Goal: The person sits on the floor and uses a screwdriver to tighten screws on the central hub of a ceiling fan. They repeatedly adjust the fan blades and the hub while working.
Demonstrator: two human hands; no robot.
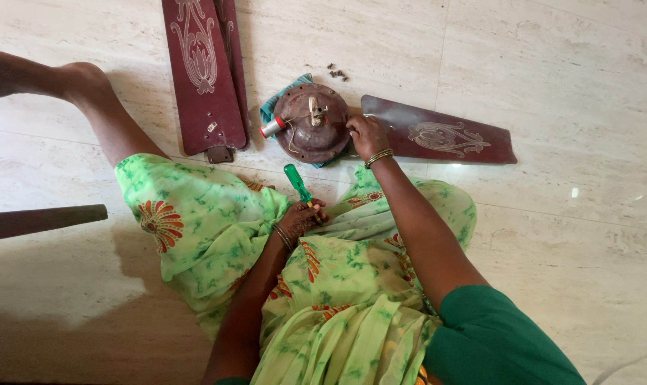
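I sit on a pale marble floor with a brown round fan motor housing (311,122) in front of me, resting on a teal cloth (270,108). My right hand (366,137) grips the housing's right edge, where one maroon fan blade (441,133) with a pale ornament is still attached. My left hand (300,217) rests on my lap and holds a screwdriver with a green handle (296,181) that points toward the housing. A small red and white part (271,128) sticks out on the housing's left side.
Two loose maroon fan blades (204,71) lie stacked on the floor at the upper left. A few small dark screws (336,73) lie behind the housing. My bare leg (88,93) stretches to the left. A dark wooden bar (42,219) enters from the left edge.
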